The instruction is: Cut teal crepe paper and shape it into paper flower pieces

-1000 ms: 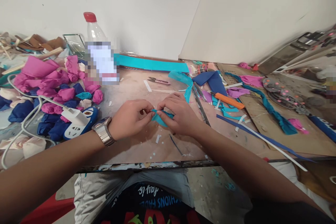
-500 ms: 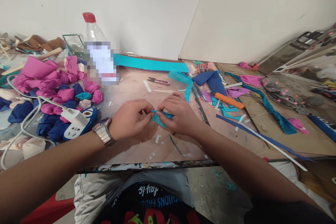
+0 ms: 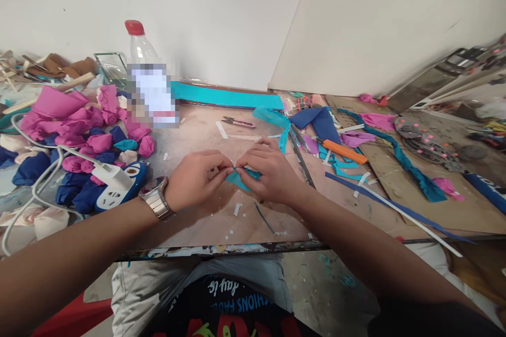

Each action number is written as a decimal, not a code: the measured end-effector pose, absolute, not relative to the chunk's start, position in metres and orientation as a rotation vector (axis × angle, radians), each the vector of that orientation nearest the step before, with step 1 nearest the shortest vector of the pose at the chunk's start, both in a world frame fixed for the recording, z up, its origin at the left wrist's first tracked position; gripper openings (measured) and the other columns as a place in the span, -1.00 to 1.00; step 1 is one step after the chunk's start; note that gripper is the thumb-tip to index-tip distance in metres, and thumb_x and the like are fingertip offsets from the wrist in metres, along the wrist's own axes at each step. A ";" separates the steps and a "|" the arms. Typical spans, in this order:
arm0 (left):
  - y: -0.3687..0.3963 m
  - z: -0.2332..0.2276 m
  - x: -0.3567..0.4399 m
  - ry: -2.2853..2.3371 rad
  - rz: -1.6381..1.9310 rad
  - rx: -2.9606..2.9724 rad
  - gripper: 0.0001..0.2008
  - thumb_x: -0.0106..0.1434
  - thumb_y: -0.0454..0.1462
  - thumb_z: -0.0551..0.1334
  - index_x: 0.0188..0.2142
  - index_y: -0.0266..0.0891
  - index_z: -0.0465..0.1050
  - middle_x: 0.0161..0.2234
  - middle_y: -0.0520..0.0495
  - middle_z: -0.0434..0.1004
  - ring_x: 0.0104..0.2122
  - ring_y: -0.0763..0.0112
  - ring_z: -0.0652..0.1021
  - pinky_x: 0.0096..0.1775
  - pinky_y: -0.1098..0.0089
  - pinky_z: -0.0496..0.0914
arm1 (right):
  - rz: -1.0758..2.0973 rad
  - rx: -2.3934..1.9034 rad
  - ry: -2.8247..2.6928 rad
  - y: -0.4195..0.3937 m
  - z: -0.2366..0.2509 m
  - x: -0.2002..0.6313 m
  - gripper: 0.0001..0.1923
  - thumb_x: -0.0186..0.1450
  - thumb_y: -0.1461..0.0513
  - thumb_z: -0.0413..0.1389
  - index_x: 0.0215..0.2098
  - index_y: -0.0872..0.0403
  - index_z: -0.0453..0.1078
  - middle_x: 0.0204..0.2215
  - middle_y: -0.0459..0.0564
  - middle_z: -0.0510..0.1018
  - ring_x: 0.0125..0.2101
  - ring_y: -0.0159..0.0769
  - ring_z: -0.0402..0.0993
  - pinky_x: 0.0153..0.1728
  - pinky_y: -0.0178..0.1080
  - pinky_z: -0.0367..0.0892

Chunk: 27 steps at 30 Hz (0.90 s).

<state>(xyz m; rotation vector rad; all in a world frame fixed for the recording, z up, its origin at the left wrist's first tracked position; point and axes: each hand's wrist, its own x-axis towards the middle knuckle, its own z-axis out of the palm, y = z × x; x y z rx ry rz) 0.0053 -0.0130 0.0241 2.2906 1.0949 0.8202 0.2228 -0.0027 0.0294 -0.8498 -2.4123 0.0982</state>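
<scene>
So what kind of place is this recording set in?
Probably a small craft workbench. Both hands pinch a teal fabric piece, a heap of rolled pink and blue fabric buds lies at the left, and thread snips and strip offcuts litter the table.

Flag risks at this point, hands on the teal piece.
1. Both hands, left hand and right hand, pinch the small teal piece by the fingertips only; it might slip or tear.
2. The white cable and power strip lie close beside the left wrist; a sideways move could snag them.
3. The snips and orange knife lie loose among scraps, so a blind reach there may meet an edge.
</scene>
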 end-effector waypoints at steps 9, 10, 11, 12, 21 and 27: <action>-0.004 0.036 0.002 1.076 0.861 1.996 -0.74 0.40 -0.15 0.15 -0.32 -0.26 0.48 -0.40 -0.02 0.54 -0.39 0.40 0.47 -0.32 0.40 0.32 | 0.049 -0.810 -2.460 0.010 0.042 0.221 -0.85 0.42 0.24 0.07 -0.30 0.04 0.45 -0.36 -0.07 0.65 -0.31 -0.26 0.51 0.00 -0.11 0.15; -0.002 0.038 0.001 1.069 0.875 1.958 -0.73 0.40 -0.14 0.15 -0.32 -0.26 0.48 -0.41 -0.02 0.53 -0.39 0.40 0.46 -0.32 0.40 0.32 | 0.051 -0.804 -2.463 0.012 0.045 0.221 -0.85 0.42 0.24 0.07 -0.30 0.04 0.45 -0.36 -0.07 0.65 -0.31 -0.26 0.52 0.00 -0.11 0.15; 0.001 0.039 0.000 1.071 0.880 1.944 -0.73 0.39 -0.13 0.16 -0.32 -0.27 0.48 -0.40 -0.02 0.53 -0.39 0.40 0.47 -0.31 0.40 0.33 | 0.052 -0.803 -2.464 0.014 0.048 0.221 -0.85 0.42 0.23 0.08 -0.30 0.04 0.45 -0.36 -0.08 0.65 -0.31 -0.25 0.52 0.00 -0.11 0.15; 0.003 0.040 0.000 1.072 0.879 1.936 -0.71 0.40 -0.12 0.15 -0.33 -0.27 0.48 -0.41 -0.03 0.53 -0.39 0.39 0.47 -0.31 0.40 0.33 | 0.049 -0.805 -2.460 0.017 0.051 0.220 -0.87 0.41 0.24 0.10 -0.30 0.04 0.46 -0.36 -0.08 0.65 -0.30 -0.25 0.52 0.00 -0.11 0.15; 0.011 0.043 -0.001 1.088 0.827 1.830 -0.52 0.39 0.05 0.11 -0.48 -0.26 0.43 -0.51 -0.02 0.49 -0.48 0.43 0.46 -0.35 0.41 0.34 | 0.040 -0.857 -2.393 0.022 0.044 0.208 -0.87 0.39 0.27 0.08 -0.30 0.05 0.46 -0.31 -0.04 0.66 -0.22 -0.22 0.53 0.03 -0.11 0.11; 0.006 0.035 -0.001 1.133 0.796 1.844 -0.57 0.34 0.02 0.17 -0.44 -0.28 0.48 -0.54 0.02 0.45 -0.51 0.46 0.40 -0.41 0.44 0.28 | -0.087 -0.817 -2.446 0.014 0.033 0.207 -0.84 0.42 0.25 0.06 -0.27 0.06 0.47 -0.31 -0.01 0.66 -0.24 -0.21 0.49 0.06 -0.08 0.08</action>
